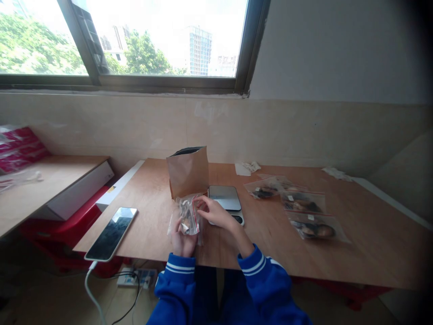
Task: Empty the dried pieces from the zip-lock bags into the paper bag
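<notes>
My left hand [182, 241] is closed around a clear zip bag [188, 214] at the table's front edge. The bag has a red seal strip, and small brownish pieces show through the plastic. My right hand [216, 213] comes in from the right, its fingertips closed on the bag's red-striped edge. Just behind the bag stands an upright brown paper pouch [189, 174], its dark top gaping. Partly under my right hand is a small kitchen scale [225, 197] with a silver plate. What exactly is in the bag is too small to tell.
On the right lie several filled zip bags [314, 229] with white labels. A charging phone [112, 234] rests at the left table edge, its white cable hanging down. Crumpled white paper [248, 168] sits by the wall. A red stool [64, 243] stands between two tables.
</notes>
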`<state>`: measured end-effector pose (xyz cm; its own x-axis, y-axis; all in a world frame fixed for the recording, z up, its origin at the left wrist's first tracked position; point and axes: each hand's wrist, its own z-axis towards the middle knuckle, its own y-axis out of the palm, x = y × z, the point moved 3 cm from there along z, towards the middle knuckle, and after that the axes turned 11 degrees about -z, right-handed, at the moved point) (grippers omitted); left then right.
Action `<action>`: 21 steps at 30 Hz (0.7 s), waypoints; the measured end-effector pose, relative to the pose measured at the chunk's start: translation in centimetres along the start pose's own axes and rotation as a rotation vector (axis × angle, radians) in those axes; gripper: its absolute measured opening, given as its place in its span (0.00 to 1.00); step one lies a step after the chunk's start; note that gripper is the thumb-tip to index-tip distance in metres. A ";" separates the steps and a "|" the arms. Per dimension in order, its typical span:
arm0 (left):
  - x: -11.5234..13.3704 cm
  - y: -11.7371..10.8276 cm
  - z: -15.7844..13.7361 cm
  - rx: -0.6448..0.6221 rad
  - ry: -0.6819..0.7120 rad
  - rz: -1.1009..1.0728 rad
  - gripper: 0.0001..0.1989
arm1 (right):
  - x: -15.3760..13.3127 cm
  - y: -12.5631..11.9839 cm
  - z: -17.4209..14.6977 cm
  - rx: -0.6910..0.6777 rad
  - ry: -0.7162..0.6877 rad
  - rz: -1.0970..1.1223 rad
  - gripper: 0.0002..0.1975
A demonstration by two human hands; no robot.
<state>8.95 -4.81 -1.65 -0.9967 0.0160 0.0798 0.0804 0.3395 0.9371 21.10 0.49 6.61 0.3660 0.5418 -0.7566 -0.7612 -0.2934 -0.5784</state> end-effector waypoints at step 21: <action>0.4 -0.4 0.3 -0.034 -0.016 -0.039 0.15 | -5.8 -10.2 14.8 0.508 -0.293 -0.421 0.14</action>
<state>8.49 -4.64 -2.11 -0.9991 0.0189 0.0378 0.0417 0.3084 0.9503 18.81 11.98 21.36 0.5787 0.7382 -0.3467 -0.7681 0.3504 -0.5359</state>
